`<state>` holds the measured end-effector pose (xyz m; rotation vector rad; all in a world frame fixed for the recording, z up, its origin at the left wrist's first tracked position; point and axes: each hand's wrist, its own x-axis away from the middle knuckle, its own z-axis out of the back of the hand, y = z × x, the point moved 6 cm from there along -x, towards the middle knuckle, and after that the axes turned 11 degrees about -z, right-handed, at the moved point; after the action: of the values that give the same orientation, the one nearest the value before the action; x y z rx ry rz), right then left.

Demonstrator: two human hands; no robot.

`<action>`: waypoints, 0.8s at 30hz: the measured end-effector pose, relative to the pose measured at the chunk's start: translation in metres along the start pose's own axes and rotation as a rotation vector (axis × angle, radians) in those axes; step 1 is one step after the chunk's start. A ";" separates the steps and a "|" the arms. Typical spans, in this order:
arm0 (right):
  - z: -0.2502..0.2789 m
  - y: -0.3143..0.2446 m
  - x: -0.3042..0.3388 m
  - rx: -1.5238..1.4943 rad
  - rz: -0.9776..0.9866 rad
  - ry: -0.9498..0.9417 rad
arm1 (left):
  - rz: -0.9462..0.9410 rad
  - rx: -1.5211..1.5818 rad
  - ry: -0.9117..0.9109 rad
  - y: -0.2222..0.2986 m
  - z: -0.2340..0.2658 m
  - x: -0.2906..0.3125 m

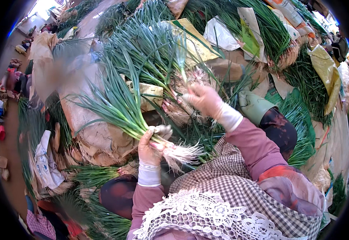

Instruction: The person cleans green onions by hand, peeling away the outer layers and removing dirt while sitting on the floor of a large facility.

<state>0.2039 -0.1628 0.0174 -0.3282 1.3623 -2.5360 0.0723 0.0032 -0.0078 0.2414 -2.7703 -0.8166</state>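
My left hand (147, 151), with a light glove and white cuff, is closed round a bunch of spring onions (132, 114). Their green leaves fan up and left; the pinkish bulbs and white roots point right. My right hand (206, 100), smeared by motion, pinches a single spring onion (183, 66) near its root end, its leaf blurred upward. Just beyond that hand lies a heap of spring onions (144, 52), with reddish bulbs and tangled roots towards me. A pale yellow printed piece of packaging (150, 91) sits between the heap and the held bunch.
A yellow printed sack (194, 42) and a white sheet (221, 34) lie behind the heap. Brown sacking (102, 142) is at the left. More onions surround me, some in green netting (302, 116) at the right. Other people (18, 82) sit at the far left.
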 end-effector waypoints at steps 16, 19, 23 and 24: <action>0.012 0.040 -0.107 0.220 -0.266 0.224 | -0.040 0.059 -0.034 0.018 -0.018 0.013; 0.036 -0.003 -0.101 -0.561 -0.105 -0.038 | 0.044 0.067 -0.027 0.008 0.008 0.009; 0.035 0.005 -0.075 -0.985 -0.139 -0.262 | -0.074 0.102 -0.126 0.015 -0.004 0.010; 0.031 0.041 -0.080 -0.877 -0.220 -0.130 | -0.117 0.054 -0.137 0.020 -0.013 0.011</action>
<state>0.2934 -0.1838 -0.0063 -0.8061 2.4120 -1.8485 0.0634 0.0107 0.0156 0.3740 -2.9325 -0.8154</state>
